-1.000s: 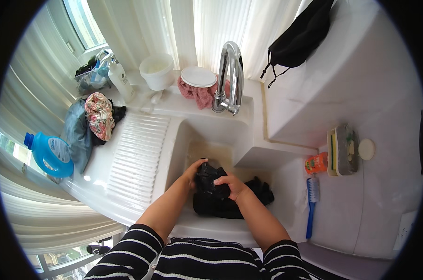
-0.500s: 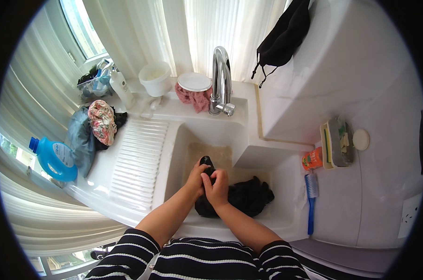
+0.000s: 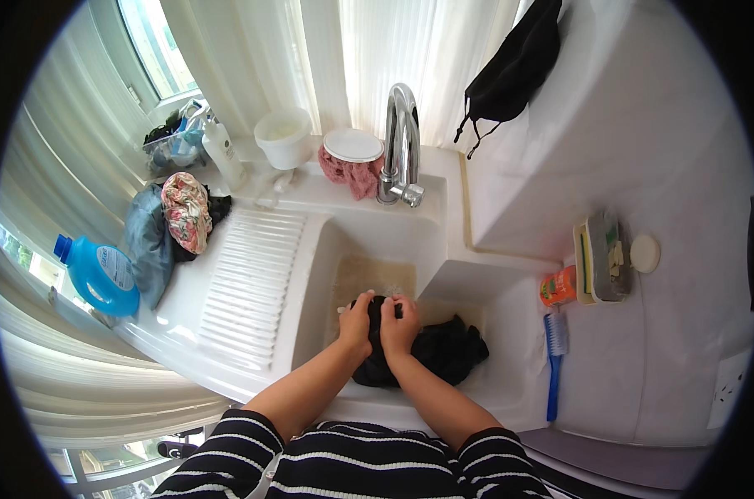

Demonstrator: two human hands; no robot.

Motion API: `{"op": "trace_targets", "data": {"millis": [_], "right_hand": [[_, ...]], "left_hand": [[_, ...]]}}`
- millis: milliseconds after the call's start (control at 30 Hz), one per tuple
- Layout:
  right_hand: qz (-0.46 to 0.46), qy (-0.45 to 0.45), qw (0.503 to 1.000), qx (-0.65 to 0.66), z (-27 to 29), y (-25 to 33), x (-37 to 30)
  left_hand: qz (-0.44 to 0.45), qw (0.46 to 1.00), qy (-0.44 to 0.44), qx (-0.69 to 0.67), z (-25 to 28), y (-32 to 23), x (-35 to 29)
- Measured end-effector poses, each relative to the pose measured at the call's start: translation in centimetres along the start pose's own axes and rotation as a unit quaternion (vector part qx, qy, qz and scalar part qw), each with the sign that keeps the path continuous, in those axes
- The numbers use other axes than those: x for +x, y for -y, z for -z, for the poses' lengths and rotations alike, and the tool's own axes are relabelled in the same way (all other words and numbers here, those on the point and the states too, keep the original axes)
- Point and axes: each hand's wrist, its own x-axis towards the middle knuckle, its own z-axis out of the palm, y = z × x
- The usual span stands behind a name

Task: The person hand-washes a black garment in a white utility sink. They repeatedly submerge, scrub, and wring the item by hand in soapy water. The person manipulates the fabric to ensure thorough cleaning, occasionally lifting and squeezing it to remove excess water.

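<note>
Fabric (image 3: 441, 353), black, fills the curled grip, more lying toward four o'clock, nearer right hand (image 3: 400, 329) than left hand (image 3: 356, 324).

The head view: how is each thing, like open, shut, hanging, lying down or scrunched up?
Left hand: closed on black cloth
Right hand: closed on it too
Black cloth: bunched up
Faucet: no stream showing
Blue bottle: capped
White tub: open
Black mask: hanging
Blue brush: lying down
Floral cloth: crumpled
</note>
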Motion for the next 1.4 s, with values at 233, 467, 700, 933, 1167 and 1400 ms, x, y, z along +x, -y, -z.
{"op": "trace_targets", "data": {"millis": [233, 467, 700, 933, 1167, 1400], "right_hand": [[-0.08, 0.044, 0.991, -0.101, -0.4, -1.6, 1.2], [0.07, 0.14, 0.986, -0.053, 0.0, 3.5, -3.2], [0.083, 0.083, 0.992, -0.045, 0.2, 2.5, -2.3], [-0.035, 0.074, 0.987, -0.136, -0.7, -0.2, 0.8], [0.058, 0.11, 0.985, -0.116, -0.5, 1.2, -2.2], [0.155, 0.145, 0.975, -0.061, 0.5, 3.1, -3.9]], "left_hand": [[0.04, 0.998, 0.034, 0.041, 0.9, 1.6, 0.1], [0.026, 0.994, 0.042, 0.098, 2.9, 1.1, 2.6], [0.027, 0.996, 0.085, -0.023, 3.4, 2.4, 3.1], [0.025, 0.998, 0.038, 0.042, 2.6, 3.2, 1.6], [0.026, 0.992, 0.054, 0.109, 4.3, 3.4, 4.2], [0.104, 0.99, 0.093, 0.031, 4.8, 3.0, 5.0]]}}
